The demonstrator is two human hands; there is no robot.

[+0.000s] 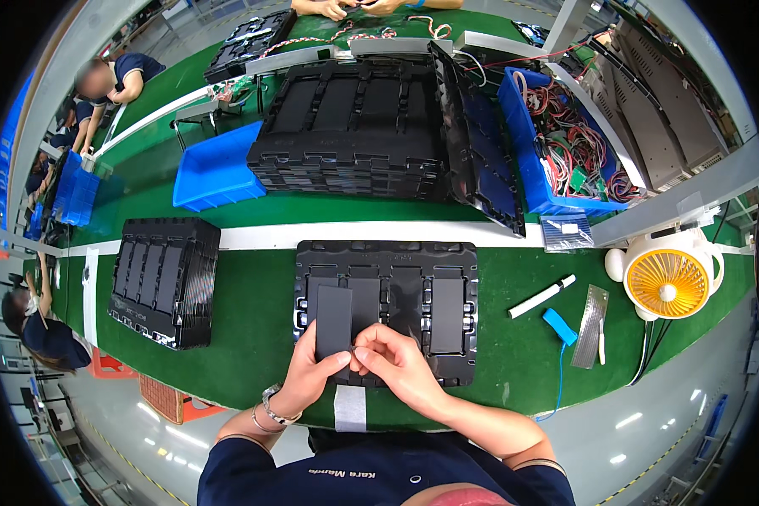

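While the left hand (314, 371) holds a dark flat piece (335, 314) by its near end, the right hand (392, 364) has its fingers narrowly together at the near right corner; whether they grip it, I cannot tell. This piece is above the left part of a black tray (406, 305), near a tray stack (162, 282) at left.

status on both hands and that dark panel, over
Left hand holding dark panel; right hand at panel's lower right corner; black tray beneath; fan well off right.
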